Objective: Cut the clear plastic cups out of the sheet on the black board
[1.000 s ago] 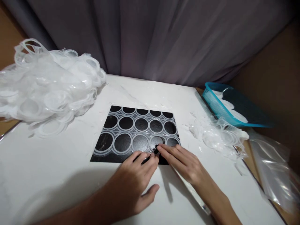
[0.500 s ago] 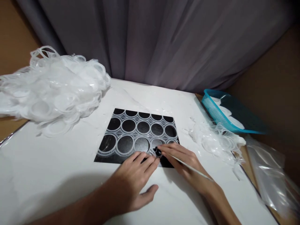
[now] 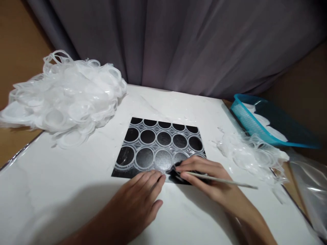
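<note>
Table (image 3: 63, 190): white, marble-look top, spread out in front of you under everything else.

Heap of clear plastic rings and discs (image 3: 66, 98): piled at the far left corner of the table, well apart from your hands.

Black mat (image 3: 120, 172): dark rectangle at the table's centre, lying under a clear plastic sheet of punched circles (image 3: 158, 141) (three rows of rounds show).

Blue basket (image 3: 245, 117): off the right edge, white pieces inside.

Smaller heap of clear scraps (image 3: 252, 154): between the basket and the mat.

Your left hand (image 3: 138, 200): flat, fingers together and stretched out, fingertips pressing the near edge of the sheet; it grasps nothing.

Your right hand (image 3: 212, 180): fingers pinched closed on a thin stick-like tool (image 3: 224, 180), whose shaft runs off to the right. Its dark tip (image 3: 173, 170) meets the near row of circles, just beside your left fingertips.
</note>
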The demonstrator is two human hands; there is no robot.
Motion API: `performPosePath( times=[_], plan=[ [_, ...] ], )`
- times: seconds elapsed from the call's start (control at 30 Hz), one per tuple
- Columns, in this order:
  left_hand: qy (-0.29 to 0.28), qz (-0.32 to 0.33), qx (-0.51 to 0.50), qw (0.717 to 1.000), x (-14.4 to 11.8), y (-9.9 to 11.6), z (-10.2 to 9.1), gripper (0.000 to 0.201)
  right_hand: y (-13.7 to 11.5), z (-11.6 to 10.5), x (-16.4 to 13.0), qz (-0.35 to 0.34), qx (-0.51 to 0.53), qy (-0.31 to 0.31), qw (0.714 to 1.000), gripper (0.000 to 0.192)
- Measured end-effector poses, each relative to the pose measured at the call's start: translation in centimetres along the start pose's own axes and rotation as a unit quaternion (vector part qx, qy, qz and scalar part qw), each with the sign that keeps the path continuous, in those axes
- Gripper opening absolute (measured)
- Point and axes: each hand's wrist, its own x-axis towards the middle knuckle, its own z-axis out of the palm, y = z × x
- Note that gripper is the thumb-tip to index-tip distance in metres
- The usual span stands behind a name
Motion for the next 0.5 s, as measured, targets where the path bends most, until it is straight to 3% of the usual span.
performPosePath(
  times=[0.17, 0.5],
  plan=[
    [0.013, -0.013, -0.005, 1.000, -0.2, -0.1, 0.2, 0.041, 0.5, 3.0, 0.7, -0.021, 0.032, -0.024, 0.999, 0.019],
    [0.013, -0.039, -0.027, 0.999, 0.1, 0.2, 0.6, 0.041, 0.9, 2.5, 0.0, -0.029, 0.007, -0.048, 0.998, 0.026]
  ],
)
